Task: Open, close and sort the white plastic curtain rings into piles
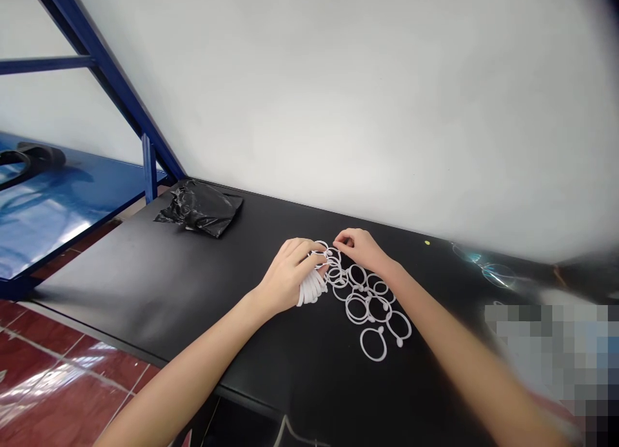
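My left hand (290, 271) is curled around a stacked bunch of white rings (312, 287), several of them lined up under its fingers. More thin white rings, each with a small knob, lie loose in an overlapping pile (358, 307) to the right of that hand. One ring (373, 344) rests apart at the near end of the pile. At the far end of the pile, my right hand (356, 246) has its fingers drawn together in a pinch, close to the rings by my left fingertips. What sits between the right fingertips cannot be made out.
The rings lie on a black table (271, 363) against a white wall (362, 99). A crumpled black plastic bag (203, 207) is at the back left. Eyeglasses (498, 275) lie at the right. A blue metal frame (111, 79) and blue surface (82, 182) stand left.
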The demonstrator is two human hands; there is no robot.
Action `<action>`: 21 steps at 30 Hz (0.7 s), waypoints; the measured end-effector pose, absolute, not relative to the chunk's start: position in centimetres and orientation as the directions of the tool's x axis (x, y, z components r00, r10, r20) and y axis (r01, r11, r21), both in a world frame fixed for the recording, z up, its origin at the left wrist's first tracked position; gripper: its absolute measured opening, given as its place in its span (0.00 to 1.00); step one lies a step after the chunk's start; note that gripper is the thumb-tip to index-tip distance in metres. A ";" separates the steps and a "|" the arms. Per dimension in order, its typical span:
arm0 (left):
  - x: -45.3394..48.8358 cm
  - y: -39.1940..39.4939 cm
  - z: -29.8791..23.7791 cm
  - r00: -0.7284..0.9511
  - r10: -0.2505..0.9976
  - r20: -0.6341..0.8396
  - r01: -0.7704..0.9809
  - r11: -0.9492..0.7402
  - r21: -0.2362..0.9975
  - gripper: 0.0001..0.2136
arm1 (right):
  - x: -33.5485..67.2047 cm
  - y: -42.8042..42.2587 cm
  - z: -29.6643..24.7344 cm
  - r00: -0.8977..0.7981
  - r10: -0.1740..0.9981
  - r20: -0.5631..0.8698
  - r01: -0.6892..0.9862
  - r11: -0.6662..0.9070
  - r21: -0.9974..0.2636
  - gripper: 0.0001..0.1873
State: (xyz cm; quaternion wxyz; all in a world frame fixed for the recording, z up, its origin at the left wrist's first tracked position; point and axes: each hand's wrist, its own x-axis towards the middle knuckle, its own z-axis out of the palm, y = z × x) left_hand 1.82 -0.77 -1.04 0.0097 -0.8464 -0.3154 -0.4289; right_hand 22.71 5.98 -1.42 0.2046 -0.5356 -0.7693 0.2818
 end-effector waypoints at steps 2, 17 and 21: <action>1.8 -0.8 -1.0 0.432 0.537 0.725 0.548 -0.794 0.262 0.01 | 22.9 5.7 -1.1 -0.367 0.930 -0.008 0.703 0.272 -0.657 0.10; 1.6 -1.0 -1.1 0.422 0.563 0.711 0.496 -0.799 0.339 0.21 | 21.9 0.2 3.0 -0.449 0.886 -0.111 0.402 0.090 -0.911 0.09; 1.8 -1.0 -1.2 0.486 0.619 0.617 0.358 -0.785 0.506 0.18 | 21.0 -1.3 3.4 -0.514 0.846 -0.143 0.357 0.059 -0.932 0.10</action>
